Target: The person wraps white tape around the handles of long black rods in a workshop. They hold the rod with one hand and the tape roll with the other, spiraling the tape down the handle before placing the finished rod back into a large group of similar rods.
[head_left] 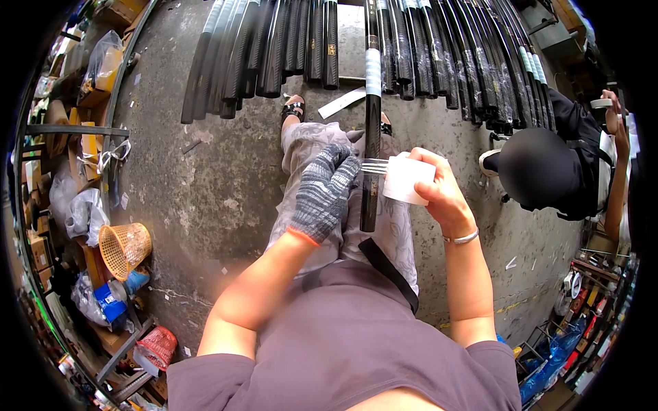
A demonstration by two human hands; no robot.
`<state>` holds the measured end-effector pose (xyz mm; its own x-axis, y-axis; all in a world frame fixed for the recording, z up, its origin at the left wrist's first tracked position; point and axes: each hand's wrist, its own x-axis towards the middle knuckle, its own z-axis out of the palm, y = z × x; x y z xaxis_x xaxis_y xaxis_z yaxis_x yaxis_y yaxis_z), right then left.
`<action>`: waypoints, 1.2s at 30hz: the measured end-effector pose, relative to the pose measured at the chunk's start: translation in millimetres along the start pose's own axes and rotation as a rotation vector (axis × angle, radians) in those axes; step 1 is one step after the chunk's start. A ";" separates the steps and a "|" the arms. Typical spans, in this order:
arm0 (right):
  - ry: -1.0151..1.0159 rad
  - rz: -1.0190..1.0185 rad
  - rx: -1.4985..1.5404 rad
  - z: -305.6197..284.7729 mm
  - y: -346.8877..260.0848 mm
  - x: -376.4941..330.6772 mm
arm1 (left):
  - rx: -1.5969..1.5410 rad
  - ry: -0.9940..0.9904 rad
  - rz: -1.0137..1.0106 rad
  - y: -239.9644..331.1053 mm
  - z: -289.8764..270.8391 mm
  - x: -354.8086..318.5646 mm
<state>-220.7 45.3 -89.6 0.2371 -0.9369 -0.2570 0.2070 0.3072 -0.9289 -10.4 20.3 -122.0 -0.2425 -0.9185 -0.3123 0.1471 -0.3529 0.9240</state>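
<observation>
A long black tube (371, 123) with a pale blue-white band points toward me, its near end over my lap. My right hand (439, 188) is bare, with a bracelet at the wrist, and grips a wide white roll of tape (406, 179) just right of the tube. A short, shiny strip of tape (373, 166) stretches from the roll across the tube to my left hand (325, 186). That hand wears a grey striped knit glove. Its fingers are closed at the strip's left end, and the fingertips are partly hidden.
Many black tubes (274, 55) lie side by side ahead, left and right of this one. A person in dark clothes (576, 137) is close on the right. Shelving with boxes and bags lines the left, beside a yellow basket (125, 248) and a red basket (157, 348).
</observation>
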 end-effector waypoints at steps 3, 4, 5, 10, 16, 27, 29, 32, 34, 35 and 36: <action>-0.031 -0.020 0.024 -1.8 3.4 3.0 | -0.205 0.000 -0.106 5.5 4.1 -1.8; -0.046 -0.024 0.035 -3.2 5.6 4.4 | -0.217 -0.004 -0.125 4.1 3.5 -1.1; -0.047 -0.013 0.042 -4.4 7.0 5.4 | -0.228 -0.007 -0.144 0.9 2.1 -0.2; -0.041 0.007 0.050 -7.5 18.0 12.5 | -0.363 -0.020 -0.260 -2.7 4.4 -0.2; -0.127 -0.013 0.297 0.5 26.9 14.7 | -0.449 0.124 -0.248 7.7 15.3 -11.2; -0.081 0.122 0.007 33.9 6.5 18.3 | 0.221 -0.119 0.090 43.8 -13.7 -62.1; -0.053 0.060 0.059 41.8 2.7 18.6 | 0.361 -0.202 0.210 59.2 -7.0 -62.8; -0.134 -0.012 0.036 43.5 0.5 21.6 | 0.286 -0.099 0.186 30.5 -11.2 -59.1; -0.199 -0.027 -0.065 45.3 -11.0 21.7 | 0.160 -0.042 0.151 27.5 -12.7 -61.2; -0.186 0.006 -0.075 47.8 -17.3 19.0 | 0.027 -0.032 -0.022 31.3 -13.4 -65.1; -0.163 0.020 -0.064 45.4 -13.8 18.2 | -0.083 -0.028 -0.107 32.5 -12.4 -66.4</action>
<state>-176.1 31.5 -69.3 0.3923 -0.8896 -0.2338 0.1412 0.3094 -0.9404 22.4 67.6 -74.0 -0.2871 -0.8701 -0.4005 0.1975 -0.4629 0.8641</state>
